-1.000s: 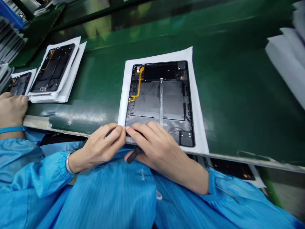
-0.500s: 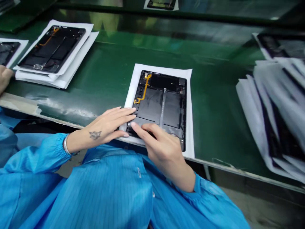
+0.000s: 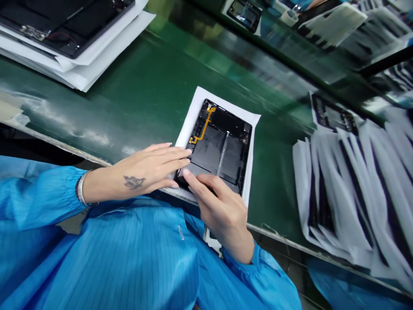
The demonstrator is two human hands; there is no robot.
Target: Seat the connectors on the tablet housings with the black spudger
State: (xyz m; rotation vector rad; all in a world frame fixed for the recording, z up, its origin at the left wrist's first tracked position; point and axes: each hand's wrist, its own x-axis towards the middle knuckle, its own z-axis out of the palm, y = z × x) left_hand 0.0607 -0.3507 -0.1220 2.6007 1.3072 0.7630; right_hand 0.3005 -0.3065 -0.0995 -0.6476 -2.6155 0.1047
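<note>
Black, flat tablet housing [image 3: 209,148] lay open on a white paper sheet [image 3: 193,110] at the near edge of the green worktable [image 3: 145,116]. We noted a yellow-orange flex cable [image 3: 206,125] inside, left of a grey ribbon strip [image 3: 223,154]. Left hand [image 3: 148,170]: opened nearly flat, fingers extended and slightly apart, fingertips on the housing's left side, thumb lower, near its bottom corner. Right hand [image 3: 224,206]: fingers curled, index reaching that same corner; we could not tell whether it pinched anything. Paper-interleaved stack [image 3: 335,189] stood well right.
</note>
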